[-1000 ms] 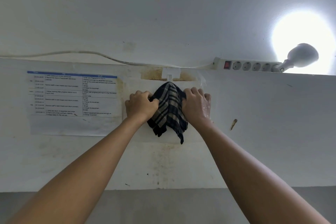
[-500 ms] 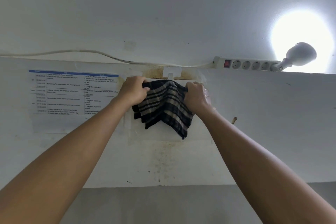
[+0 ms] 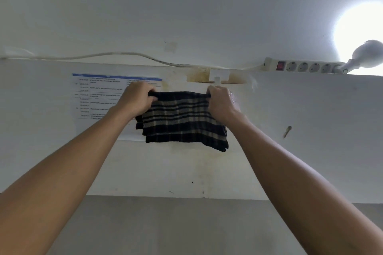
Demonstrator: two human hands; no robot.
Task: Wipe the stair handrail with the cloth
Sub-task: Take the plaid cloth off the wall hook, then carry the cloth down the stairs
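Note:
A dark plaid cloth [image 3: 182,122] with beige stripes hangs spread against a white wall, just below a small white wall hook [image 3: 217,77]. My left hand [image 3: 137,99] grips its upper left corner and my right hand [image 3: 220,101] grips its upper right corner, so the top edge is stretched between them. The cloth is folded in layers and its lower edge hangs free. No stair handrail is in view.
A printed schedule sheet [image 3: 99,97] is stuck on the wall to the left, partly behind my left hand. A white power strip [image 3: 302,66] with a red switch sits on a ledge at upper right, beside a bright lamp [image 3: 364,51]. A white cable [image 3: 124,56] runs along the ledge.
The cloth hung bunched below the hook between my close fists. My hands have moved apart and pulled it out wide and flat.

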